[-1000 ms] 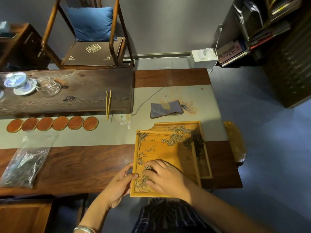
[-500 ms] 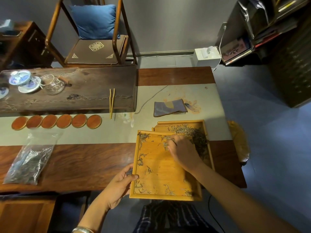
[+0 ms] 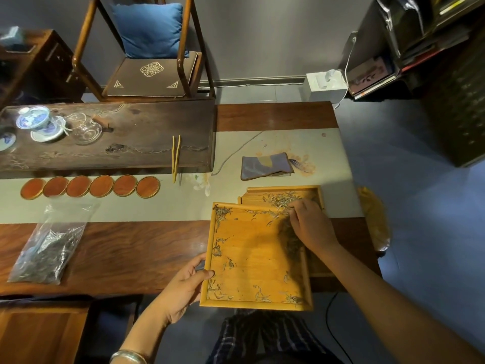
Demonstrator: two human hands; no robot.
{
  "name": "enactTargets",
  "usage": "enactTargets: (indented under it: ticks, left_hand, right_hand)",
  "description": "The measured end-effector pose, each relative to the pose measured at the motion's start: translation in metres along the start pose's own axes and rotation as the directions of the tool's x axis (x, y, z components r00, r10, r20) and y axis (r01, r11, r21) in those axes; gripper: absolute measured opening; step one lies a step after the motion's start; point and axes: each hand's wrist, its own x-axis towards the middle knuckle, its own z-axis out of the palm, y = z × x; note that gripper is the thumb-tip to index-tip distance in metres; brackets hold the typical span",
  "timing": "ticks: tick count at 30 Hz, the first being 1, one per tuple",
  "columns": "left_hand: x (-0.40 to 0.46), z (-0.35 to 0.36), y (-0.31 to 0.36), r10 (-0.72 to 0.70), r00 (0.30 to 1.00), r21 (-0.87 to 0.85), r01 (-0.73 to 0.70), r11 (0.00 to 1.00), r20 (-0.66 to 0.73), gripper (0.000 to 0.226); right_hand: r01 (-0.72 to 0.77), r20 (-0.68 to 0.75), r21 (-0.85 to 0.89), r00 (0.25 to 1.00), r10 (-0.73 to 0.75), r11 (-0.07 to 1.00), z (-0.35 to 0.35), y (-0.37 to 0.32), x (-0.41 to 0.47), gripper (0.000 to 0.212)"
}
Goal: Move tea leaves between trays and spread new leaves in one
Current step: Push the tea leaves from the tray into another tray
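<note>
Farther up the near square yellow wooden tray (image 3: 252, 258) now, the right hand (image 3: 309, 227) sweeps dry tea leaves (image 3: 282, 202) with loosely curled fingers; the left hand's (image 3: 181, 287) grip clamps that tray's edge.

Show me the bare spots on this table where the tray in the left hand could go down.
Bare brown wood lies between the clear plastic bag of leaves and the held yellow wooden tray. The pale runner is bare between the row of round orange coasters and that bag. It is crowded around the second yellow tray, the right hand and the grey folded cloth.
</note>
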Motion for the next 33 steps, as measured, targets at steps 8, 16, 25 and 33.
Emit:
enactTargets:
  ticks: [8, 16, 25, 33]
  left_hand:
    - [0.001, 0.0, 0.005, 0.0, 1.0, 0.012, 0.0, 1.0, -0.003, 0.05]
    - [-0.005, 0.0, 0.011, -0.048, 0.997, 0.031, 0.047, 0.998, 0.055, 0.047]
    - [-0.011, 0.006, 0.008, -0.04, 0.998, 0.085, 0.037, 0.996, 0.039, 0.05]
    - [-0.014, 0.001, 0.009, -0.031, 1.0, 0.123, 0.031, 0.992, 0.002, 0.042]
  right_hand:
    - [0.152, 0.139, 0.193, 0.974, -0.181, 0.969, -0.015, 0.008, -0.045, 0.057]
    - [0.121, 0.182, 0.146, 0.972, -0.147, 0.982, -0.005, 0.024, -0.041, 0.074]
    - [0.138, 0.125, 0.056, 0.982, -0.144, 0.989, 0.004, 0.018, -0.016, 0.045]
    - [0.13, 0.082, 0.027, 0.988, -0.132, 0.991, 0.001, 0.028, -0.007, 0.016]
